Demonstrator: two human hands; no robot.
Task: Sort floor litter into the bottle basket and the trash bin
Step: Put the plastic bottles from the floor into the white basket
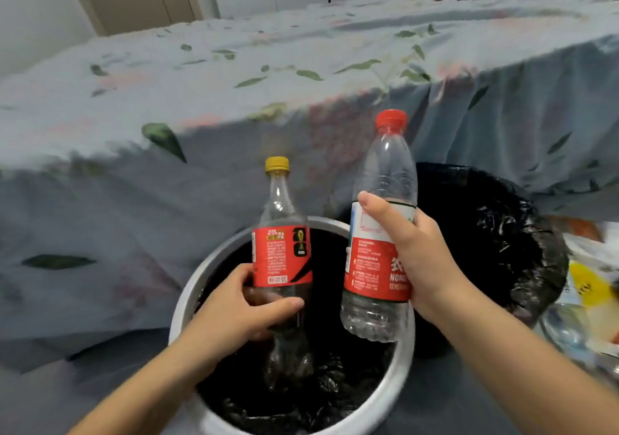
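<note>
Both hands loaded. Left hand (234,307) wraps the lower body of the yellow-cap bottle (283,250), upright, its base already down inside the white-rimmed container (187,300). Right hand (412,260) grips the red-cap bottle (378,233) around its label, tilted slightly, base hovering over that same rim's right side.

Which container is the bottle basket I can't tell for sure (both have black liners); the white-rimmed one looks like the target, the black bin (502,227) sits just behind-right.

Step in hand, my read: drop the bottles in. Lower the left one until it's near the liner floor, then let go, so it doesn't bounce out. Bring the right one leftward, clear of the rim, before releasing.

Room: bed (234,83) drape close behind both containers; plastic litter (586,300) to the right. The opening itself is wide, plenty of clearance.
</note>
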